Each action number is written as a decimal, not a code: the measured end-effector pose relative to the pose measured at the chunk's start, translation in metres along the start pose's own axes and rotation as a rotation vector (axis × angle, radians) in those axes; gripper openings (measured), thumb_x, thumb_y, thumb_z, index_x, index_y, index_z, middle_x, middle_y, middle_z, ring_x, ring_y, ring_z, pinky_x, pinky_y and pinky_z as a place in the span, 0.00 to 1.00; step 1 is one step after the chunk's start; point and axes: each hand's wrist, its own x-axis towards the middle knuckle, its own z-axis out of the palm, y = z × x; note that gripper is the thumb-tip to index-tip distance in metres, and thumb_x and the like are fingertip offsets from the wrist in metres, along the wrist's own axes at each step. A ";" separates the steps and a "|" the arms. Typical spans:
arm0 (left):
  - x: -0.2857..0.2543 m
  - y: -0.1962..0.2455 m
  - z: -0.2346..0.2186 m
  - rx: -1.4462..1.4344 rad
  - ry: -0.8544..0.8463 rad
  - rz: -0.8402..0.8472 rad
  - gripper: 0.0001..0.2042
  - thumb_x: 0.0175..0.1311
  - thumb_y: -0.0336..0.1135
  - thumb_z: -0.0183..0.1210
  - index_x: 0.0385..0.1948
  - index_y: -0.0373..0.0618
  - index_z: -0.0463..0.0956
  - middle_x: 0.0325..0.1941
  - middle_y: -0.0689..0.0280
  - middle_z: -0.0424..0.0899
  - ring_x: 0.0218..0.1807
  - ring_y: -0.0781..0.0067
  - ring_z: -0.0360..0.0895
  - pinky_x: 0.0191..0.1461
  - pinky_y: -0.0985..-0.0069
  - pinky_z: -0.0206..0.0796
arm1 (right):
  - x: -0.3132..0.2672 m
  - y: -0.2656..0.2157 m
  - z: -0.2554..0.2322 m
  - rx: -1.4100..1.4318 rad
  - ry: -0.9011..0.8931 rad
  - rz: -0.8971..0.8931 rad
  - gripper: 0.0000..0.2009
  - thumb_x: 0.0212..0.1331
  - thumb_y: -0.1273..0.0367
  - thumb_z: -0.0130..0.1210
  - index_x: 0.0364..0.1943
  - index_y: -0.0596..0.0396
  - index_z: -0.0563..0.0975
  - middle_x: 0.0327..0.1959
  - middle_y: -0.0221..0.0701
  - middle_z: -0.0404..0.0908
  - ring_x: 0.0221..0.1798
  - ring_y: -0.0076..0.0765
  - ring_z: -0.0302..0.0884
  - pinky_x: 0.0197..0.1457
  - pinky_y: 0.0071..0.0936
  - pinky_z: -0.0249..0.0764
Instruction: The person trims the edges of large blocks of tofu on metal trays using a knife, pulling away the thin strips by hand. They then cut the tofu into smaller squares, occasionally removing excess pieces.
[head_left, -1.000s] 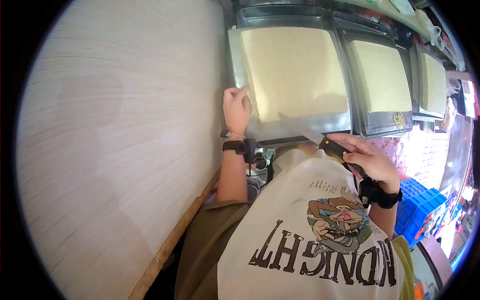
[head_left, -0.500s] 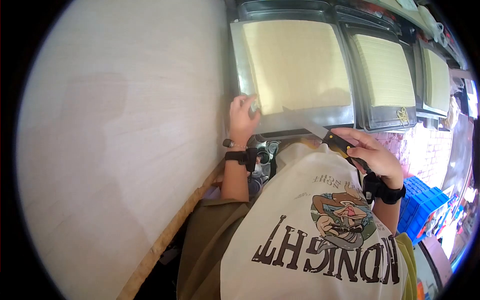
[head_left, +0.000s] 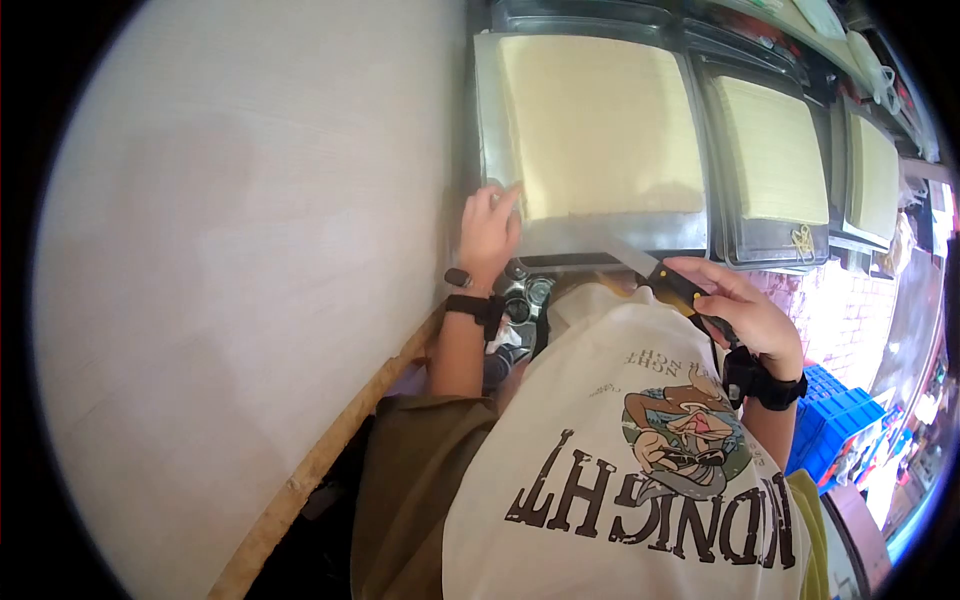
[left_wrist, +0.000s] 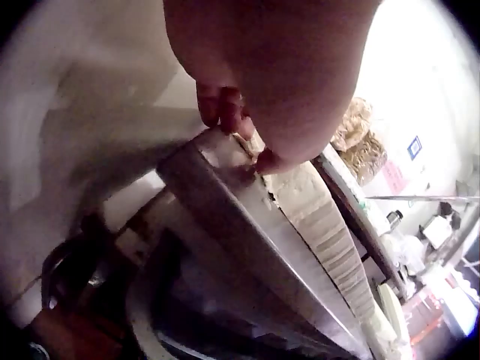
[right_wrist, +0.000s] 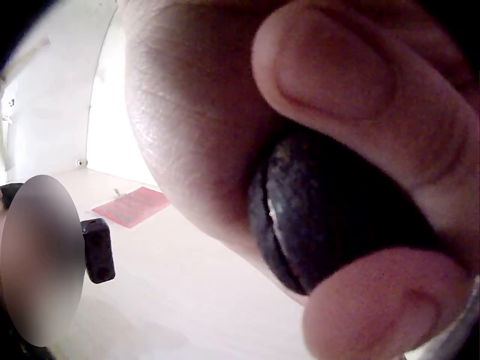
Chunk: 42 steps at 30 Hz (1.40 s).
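In the head view, my right hand grips a knife by its black handle. Its blade points up and left over the front rim of a metal tray. A pale yellow slab with a ridged side lies on this tray. My left hand reaches to the slab's front left corner, a fingertip at its edge. In the left wrist view, the thumb is beside the slab's side, above the tray's corner. The right wrist view shows fingers wrapped round the handle's dark butt end.
More trays with similar slabs stand to the right, one holding yellow strips. A pale board with a rough wooden edge fills the left side. Blue crates are at lower right. Metal fittings sit below the tray.
My left hand has slid along the slab's left edge toward its front corner. The right hand still holds the knife, nearly in place. The head view has shifted slightly.
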 end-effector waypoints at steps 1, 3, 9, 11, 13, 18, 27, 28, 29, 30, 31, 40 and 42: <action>0.003 -0.001 0.000 0.040 -0.009 0.035 0.17 0.57 0.26 0.58 0.50 0.45 0.78 0.47 0.55 0.74 0.45 0.51 0.73 0.50 0.60 0.68 | 0.000 -0.001 0.001 -0.004 -0.007 0.005 0.26 0.61 0.76 0.49 0.66 0.55 0.67 0.24 0.21 0.71 0.16 0.14 0.65 0.19 0.15 0.60; 0.006 -0.003 -0.002 0.082 -0.016 0.061 0.17 0.58 0.26 0.56 0.50 0.46 0.77 0.46 0.55 0.74 0.44 0.51 0.72 0.50 0.60 0.68 | 0.001 -0.004 0.003 -0.013 -0.001 0.027 0.25 0.62 0.76 0.48 0.66 0.54 0.68 0.22 0.20 0.70 0.16 0.13 0.64 0.18 0.15 0.60; 0.008 -0.005 -0.001 0.148 -0.083 0.083 0.17 0.59 0.26 0.56 0.51 0.45 0.76 0.43 0.55 0.73 0.44 0.50 0.72 0.49 0.59 0.68 | 0.004 -0.005 0.005 -0.019 -0.025 0.012 0.25 0.62 0.76 0.48 0.66 0.54 0.68 0.21 0.19 0.70 0.15 0.13 0.63 0.18 0.15 0.58; 0.008 -0.006 0.000 0.132 -0.063 0.088 0.16 0.59 0.26 0.56 0.51 0.45 0.76 0.43 0.54 0.73 0.44 0.50 0.72 0.48 0.58 0.67 | 0.003 -0.008 0.006 -0.007 -0.018 0.021 0.25 0.62 0.76 0.48 0.66 0.54 0.68 0.21 0.19 0.70 0.15 0.13 0.63 0.18 0.15 0.58; 0.008 -0.006 0.002 0.124 -0.057 0.083 0.17 0.59 0.26 0.56 0.51 0.45 0.76 0.44 0.54 0.73 0.44 0.50 0.72 0.49 0.58 0.67 | 0.002 -0.007 0.004 0.004 -0.009 0.030 0.25 0.62 0.76 0.48 0.66 0.54 0.68 0.21 0.19 0.70 0.15 0.13 0.62 0.18 0.15 0.58; 0.002 -0.007 0.001 0.132 -0.040 0.089 0.18 0.59 0.26 0.56 0.53 0.46 0.76 0.47 0.54 0.74 0.44 0.50 0.72 0.49 0.58 0.67 | 0.003 -0.007 0.003 -0.026 -0.006 0.024 0.25 0.62 0.77 0.47 0.66 0.53 0.68 0.21 0.20 0.70 0.16 0.13 0.63 0.19 0.15 0.58; -0.009 -0.003 -0.004 0.317 0.030 0.167 0.20 0.59 0.29 0.57 0.55 0.53 0.77 0.50 0.61 0.75 0.45 0.58 0.73 0.52 0.62 0.63 | 0.004 -0.005 0.001 -0.016 -0.044 0.027 0.25 0.62 0.77 0.46 0.66 0.54 0.67 0.23 0.21 0.70 0.16 0.14 0.62 0.19 0.14 0.59; -0.008 -0.003 -0.004 0.343 0.021 0.175 0.19 0.58 0.29 0.58 0.54 0.53 0.77 0.50 0.61 0.75 0.45 0.58 0.73 0.52 0.62 0.63 | 0.005 -0.004 0.001 -0.020 -0.047 0.029 0.25 0.62 0.77 0.46 0.66 0.54 0.67 0.23 0.21 0.70 0.16 0.14 0.62 0.19 0.14 0.59; -0.007 -0.004 -0.004 0.369 0.013 0.183 0.19 0.58 0.29 0.58 0.53 0.54 0.77 0.50 0.62 0.75 0.44 0.59 0.73 0.51 0.61 0.63 | 0.005 -0.003 0.000 -0.011 -0.055 0.030 0.25 0.62 0.77 0.46 0.66 0.54 0.67 0.24 0.21 0.71 0.16 0.14 0.63 0.19 0.14 0.59; -0.007 -0.008 0.000 0.368 0.016 0.177 0.19 0.58 0.29 0.58 0.53 0.54 0.77 0.50 0.62 0.75 0.44 0.59 0.73 0.51 0.61 0.63 | 0.005 -0.003 0.000 -0.003 -0.064 0.031 0.25 0.62 0.77 0.46 0.66 0.54 0.67 0.26 0.21 0.72 0.17 0.13 0.63 0.20 0.14 0.59; -0.008 -0.013 0.004 0.383 -0.071 0.126 0.19 0.58 0.29 0.58 0.53 0.54 0.77 0.50 0.62 0.75 0.44 0.59 0.73 0.51 0.62 0.63 | 0.005 -0.003 0.001 -0.007 -0.067 0.033 0.25 0.62 0.77 0.46 0.66 0.54 0.67 0.26 0.21 0.72 0.17 0.13 0.63 0.20 0.14 0.59; -0.005 0.000 -0.003 0.412 -0.028 0.158 0.21 0.59 0.28 0.56 0.57 0.52 0.75 0.46 0.62 0.74 0.43 0.62 0.72 0.42 0.64 0.64 | 0.002 -0.009 0.004 0.017 -0.030 0.063 0.25 0.62 0.78 0.46 0.66 0.54 0.67 0.31 0.22 0.73 0.19 0.13 0.63 0.21 0.13 0.59; -0.006 -0.001 -0.004 0.462 -0.143 0.091 0.22 0.59 0.28 0.56 0.58 0.52 0.74 0.46 0.62 0.74 0.43 0.62 0.72 0.42 0.64 0.64 | 0.002 -0.008 0.003 0.022 -0.040 0.063 0.25 0.62 0.78 0.46 0.66 0.54 0.67 0.30 0.22 0.73 0.19 0.13 0.63 0.21 0.14 0.60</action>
